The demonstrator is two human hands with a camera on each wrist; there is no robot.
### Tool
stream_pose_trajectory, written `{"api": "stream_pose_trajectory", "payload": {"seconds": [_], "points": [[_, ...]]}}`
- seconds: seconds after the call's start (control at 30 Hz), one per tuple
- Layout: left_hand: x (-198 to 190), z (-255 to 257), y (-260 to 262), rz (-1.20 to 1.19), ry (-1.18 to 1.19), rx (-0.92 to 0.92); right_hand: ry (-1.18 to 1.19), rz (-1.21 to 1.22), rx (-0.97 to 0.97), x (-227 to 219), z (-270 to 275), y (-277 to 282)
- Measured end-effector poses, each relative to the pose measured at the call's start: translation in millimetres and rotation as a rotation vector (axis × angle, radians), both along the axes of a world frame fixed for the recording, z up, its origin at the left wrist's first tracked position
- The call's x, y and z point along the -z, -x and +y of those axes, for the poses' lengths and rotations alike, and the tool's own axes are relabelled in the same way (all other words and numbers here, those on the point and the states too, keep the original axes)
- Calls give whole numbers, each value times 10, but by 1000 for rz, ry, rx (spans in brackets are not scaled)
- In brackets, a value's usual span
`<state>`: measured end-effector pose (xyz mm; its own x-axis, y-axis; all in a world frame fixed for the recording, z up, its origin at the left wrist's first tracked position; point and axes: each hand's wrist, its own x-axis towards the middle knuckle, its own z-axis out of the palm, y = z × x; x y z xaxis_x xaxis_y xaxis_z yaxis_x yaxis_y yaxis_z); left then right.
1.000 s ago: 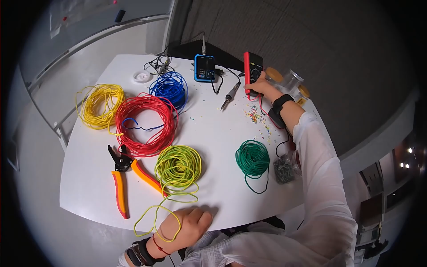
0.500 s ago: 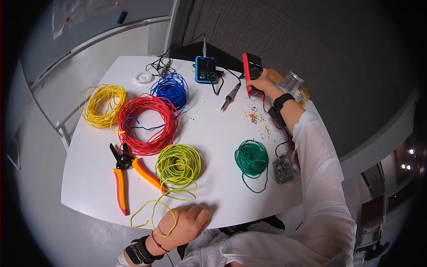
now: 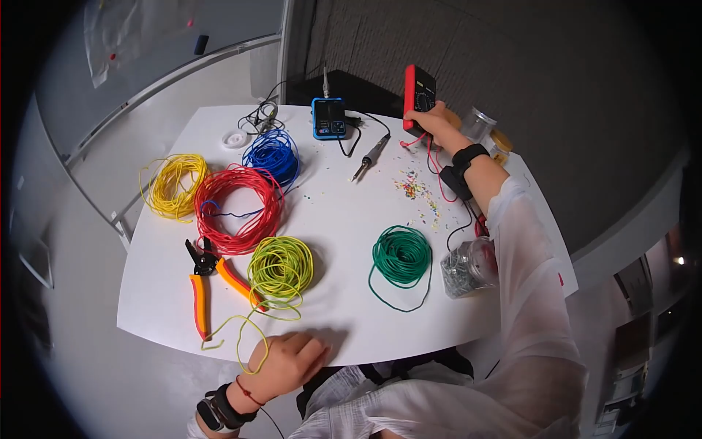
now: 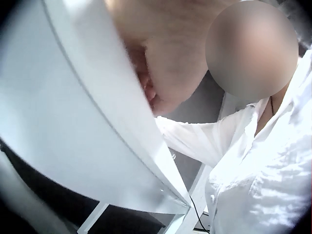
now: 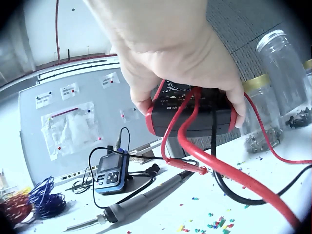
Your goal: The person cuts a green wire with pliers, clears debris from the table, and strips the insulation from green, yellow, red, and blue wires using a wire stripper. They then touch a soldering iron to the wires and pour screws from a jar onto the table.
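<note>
My right hand [image 3: 437, 121] grips a red and black multimeter [image 3: 420, 91] at the far right of the table. Seen in the right wrist view, the thumb and fingers clasp both sides of the meter [image 5: 190, 119], which is held above the tabletop. Red and black test leads [image 5: 204, 157] hang from its face and trail down to the right. My left hand [image 3: 289, 360] rests at the near table edge with loosely curled fingers. Yellow-green wire [image 3: 281, 267] lies coiled just beyond it, a loose loop crossing the back of the hand.
Wire strippers [image 3: 205, 267] lie left of that coil. Red [image 3: 238, 212], yellow [image 3: 175, 186], blue [image 3: 272, 157] and green [image 3: 402, 254] wire coils sit around. A soldering iron [image 3: 371, 156], blue oscilloscope [image 3: 328, 118], coloured bits [image 3: 417, 190] and jars [image 3: 472, 265] are also there.
The right hand has lifted the multimeter and moved it away from the body; its leads hang more freely. The left hand stays at the table edge. The head view has shifted slightly.
</note>
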<state>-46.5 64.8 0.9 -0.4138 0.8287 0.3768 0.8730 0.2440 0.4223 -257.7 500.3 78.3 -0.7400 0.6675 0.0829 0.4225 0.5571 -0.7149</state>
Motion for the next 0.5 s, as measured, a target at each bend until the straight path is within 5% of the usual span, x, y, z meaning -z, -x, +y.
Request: {"api": "stream_pose_trajectory", "payload": {"seconds": [0.13, 0.27, 0.37, 0.5], "points": [[-462, -69, -215, -102, -80, 134, 26, 42, 36, -2, 44, -18], [-1170, -122, -151, -91, -29, 76, 51, 115, -18, -78, 27, -105], [-1583, 233, 155, -37, -28, -131, 16, 175, -53, -189, 43, -113], [-1592, 888, 927, 182, 87, -12, 216, 215, -164, -479, -96, -282]]}}
